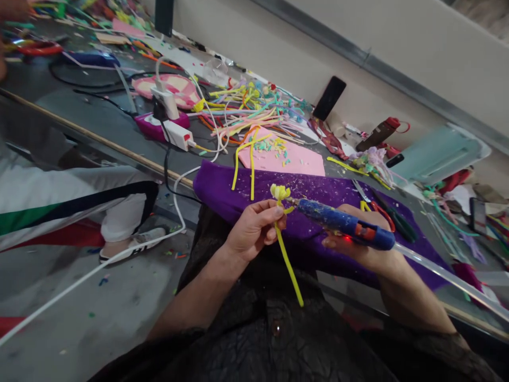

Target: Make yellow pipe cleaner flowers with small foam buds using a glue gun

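Between the thumb and fingers of my left hand is a yellow pipe-cleaner flower. Its pale yellow head points up, and its long stem hangs down below my fingers. My right hand is wrapped round a blue hot glue gun, its red light lit and a clear glue stick running out of its back. The nozzle is right by the base of the flower head; whether they touch I cannot tell. Beneath both hands spreads a purple cloth dotted with dried glue.
Scissors and dark-handled pliers lie on the cloth's right. Behind sit a pink sheet with cut bits and many pipe cleaners. A power strip with cables is at left. A person's leg shows at far left.
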Available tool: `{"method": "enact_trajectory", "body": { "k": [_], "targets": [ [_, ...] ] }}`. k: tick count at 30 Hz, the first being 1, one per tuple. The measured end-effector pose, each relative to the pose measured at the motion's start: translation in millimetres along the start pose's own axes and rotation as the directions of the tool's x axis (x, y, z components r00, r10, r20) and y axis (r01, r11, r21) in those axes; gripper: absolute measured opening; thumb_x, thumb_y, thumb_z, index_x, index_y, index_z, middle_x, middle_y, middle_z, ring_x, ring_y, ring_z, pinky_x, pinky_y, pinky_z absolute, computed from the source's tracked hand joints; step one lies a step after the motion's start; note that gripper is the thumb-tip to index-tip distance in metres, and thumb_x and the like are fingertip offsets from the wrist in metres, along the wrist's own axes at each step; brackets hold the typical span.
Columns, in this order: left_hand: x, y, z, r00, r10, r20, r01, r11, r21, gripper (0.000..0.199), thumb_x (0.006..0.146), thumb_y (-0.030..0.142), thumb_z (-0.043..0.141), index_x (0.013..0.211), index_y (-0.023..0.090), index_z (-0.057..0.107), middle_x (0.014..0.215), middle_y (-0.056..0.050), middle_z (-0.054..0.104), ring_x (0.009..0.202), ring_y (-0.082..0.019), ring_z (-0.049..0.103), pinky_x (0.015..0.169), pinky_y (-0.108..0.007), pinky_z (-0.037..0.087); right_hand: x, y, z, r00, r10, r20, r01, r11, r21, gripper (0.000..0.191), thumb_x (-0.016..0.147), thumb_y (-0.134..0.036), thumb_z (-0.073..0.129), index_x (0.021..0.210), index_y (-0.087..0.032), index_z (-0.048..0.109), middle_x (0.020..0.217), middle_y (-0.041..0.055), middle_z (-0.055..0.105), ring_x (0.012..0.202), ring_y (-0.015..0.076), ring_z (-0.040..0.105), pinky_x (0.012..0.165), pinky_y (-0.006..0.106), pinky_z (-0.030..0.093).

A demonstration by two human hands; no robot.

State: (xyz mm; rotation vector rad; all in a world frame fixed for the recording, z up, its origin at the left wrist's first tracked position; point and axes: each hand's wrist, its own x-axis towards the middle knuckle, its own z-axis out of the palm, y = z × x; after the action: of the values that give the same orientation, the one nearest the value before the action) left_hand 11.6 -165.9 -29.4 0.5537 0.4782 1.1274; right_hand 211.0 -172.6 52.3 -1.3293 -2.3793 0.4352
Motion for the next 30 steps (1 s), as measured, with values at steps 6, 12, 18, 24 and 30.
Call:
{"method": "enact_trajectory", "body": {
  "k": [6,12,18,24,30],
  "targets": [
    [0.7,-1.6,0.1,1.0,0.017,0.005,-0.017,1.0,0.014,0.012,0.067,0.021,0.062,0.071,0.014,0.054,0.053,0.004,0.055,0.031,0.0,0.038,0.029,-0.011,0.024,-0.4,-1.6,0.1,1.0,-0.02,-0.018,0.021,1.0,0.016,0.024,0.065,-0.039,0.067,0.067,-0.021,0.051,0.054,-0.0039,0.053,0.045,0.0093,0.045,0.043,0.022,0.031],
    [1.2,-1.4,-1.0,1.0,0.021,-0.02,-0.021,0.999,0.027,0.012,0.069,0.022,0.062,0.07,0.013,0.053,0.052,0.004,0.054,0.03,0.0,0.037,0.029,-0.012,0.024,0.3,-3.0,2.9,0.997,-0.051,-0.054,0.05,0.999,-0.014,0.027,0.066,-0.042,0.066,0.065,-0.02,0.05,0.054,-0.0029,0.053,0.046,0.0094,0.045,0.044,0.022,0.032],
    [2.1,-2.5,-2.5,0.999,0.015,-0.033,-0.014,0.999,0.039,0.016,0.067,0.025,0.063,0.07,0.014,0.053,0.053,0.004,0.055,0.03,0.0,0.038,0.028,-0.012,0.023,0.3,-0.5,5.4,0.996,-0.06,-0.071,0.056,0.996,-0.064,0.025,0.069,-0.041,0.063,0.065,-0.02,0.05,0.054,-0.0015,0.053,0.047,0.0105,0.046,0.043,0.023,0.033],
    [0.8,-1.9,-0.5,0.999,0.015,-0.043,-0.013,0.999,0.051,0.015,0.067,0.024,0.063,0.07,0.015,0.051,0.053,0.005,0.055,0.031,0.0,0.038,0.029,-0.011,0.023,1.1,2.1,6.0,0.997,-0.04,-0.068,0.033,0.995,-0.095,0.025,0.068,-0.041,0.063,0.067,-0.019,0.052,0.058,-0.0016,0.056,0.049,0.0108,0.05,0.045,0.021,0.033],
    [0.7,-1.2,-0.5,0.998,0.014,-0.055,-0.011,0.998,0.062,0.016,0.067,0.025,0.063,0.069,0.015,0.051,0.053,0.005,0.054,0.03,0.0,0.038,0.028,-0.012,0.022,1.1,1.2,6.3,0.998,-0.027,-0.058,0.021,0.995,-0.102,0.026,0.069,-0.042,0.062,0.067,-0.018,0.051,0.056,-0.0015,0.055,0.047,0.0102,0.048,0.044,0.021,0.033]
  ]
}}
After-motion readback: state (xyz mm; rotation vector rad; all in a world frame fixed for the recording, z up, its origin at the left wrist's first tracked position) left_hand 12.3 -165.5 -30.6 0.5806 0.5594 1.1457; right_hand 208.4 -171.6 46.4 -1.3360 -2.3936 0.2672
